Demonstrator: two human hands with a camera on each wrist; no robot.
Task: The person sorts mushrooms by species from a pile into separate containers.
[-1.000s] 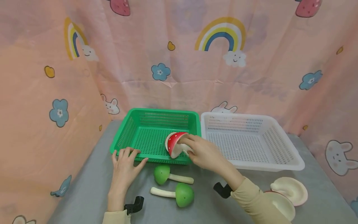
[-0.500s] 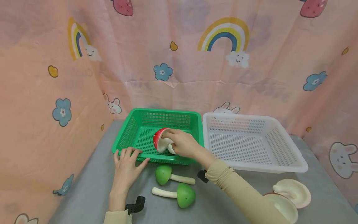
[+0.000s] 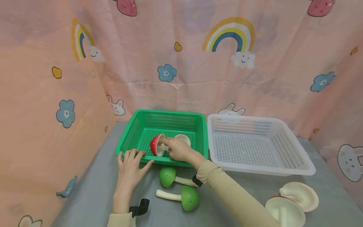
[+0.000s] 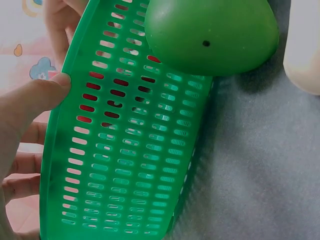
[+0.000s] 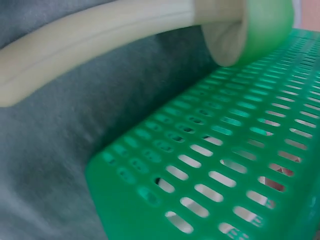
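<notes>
My right hand (image 3: pixel 165 146) grips a red toy mushroom (image 3: pixel 154 145) low inside the green basket (image 3: pixel 133 134), cap to the left. A cream part (image 3: pixel 182 138) shows just behind the hand. My left hand (image 3: pixel 133 157) holds the basket's front rim, fingers over the edge. The left wrist view has the thumb (image 4: pixel 37 97) on the outer wall of the green basket (image 4: pixel 125 160). Two green mushrooms (image 3: pixel 167 176) (image 3: pixel 189 198) lie on the table right before the basket. One green mushroom's cap (image 4: pixel 210 35) touches the wall.
An empty white basket (image 3: pixel 283 171) stands right of the green one. Two cream mushrooms (image 3: pixel 299 194) (image 3: pixel 285 212) lie at the front right on the grey table (image 3: pixel 85 195). Pink patterned curtain closes off the back and sides. The right wrist view shows a green mushroom's stem (image 5: pixel 100 35) beside the green basket (image 5: pixel 225 175).
My right hand has carried the red mushroom leftward and down into the green basket. My left hand has stayed on the front rim.
</notes>
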